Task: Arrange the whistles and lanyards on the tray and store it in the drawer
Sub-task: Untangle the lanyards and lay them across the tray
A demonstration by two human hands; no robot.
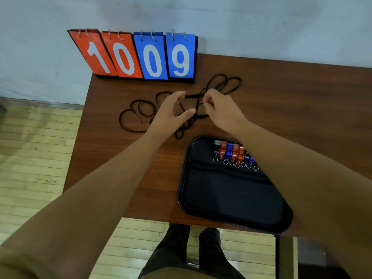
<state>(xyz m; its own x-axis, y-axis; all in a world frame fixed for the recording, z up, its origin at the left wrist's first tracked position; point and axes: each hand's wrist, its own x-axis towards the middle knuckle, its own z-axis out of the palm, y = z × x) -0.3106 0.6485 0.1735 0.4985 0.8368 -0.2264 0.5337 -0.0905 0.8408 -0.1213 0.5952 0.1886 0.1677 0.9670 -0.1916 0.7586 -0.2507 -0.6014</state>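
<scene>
A black tray lies on the brown table at the near right. Along its far edge sit several orange and blue whistles in a row, each with a metal ring. Tangled black lanyards are spread over the table's far middle. My right hand pinches a strand of lanyard lifted above the table. My left hand hovers beside it with fingers spread and lightly curved, fingertips at another black piece of cord; whether it grips is unclear.
A flip scoreboard reading 10 and 09 stands at the table's far edge against the wall. Wooden floor lies to the left and below the table. My legs show under the near edge.
</scene>
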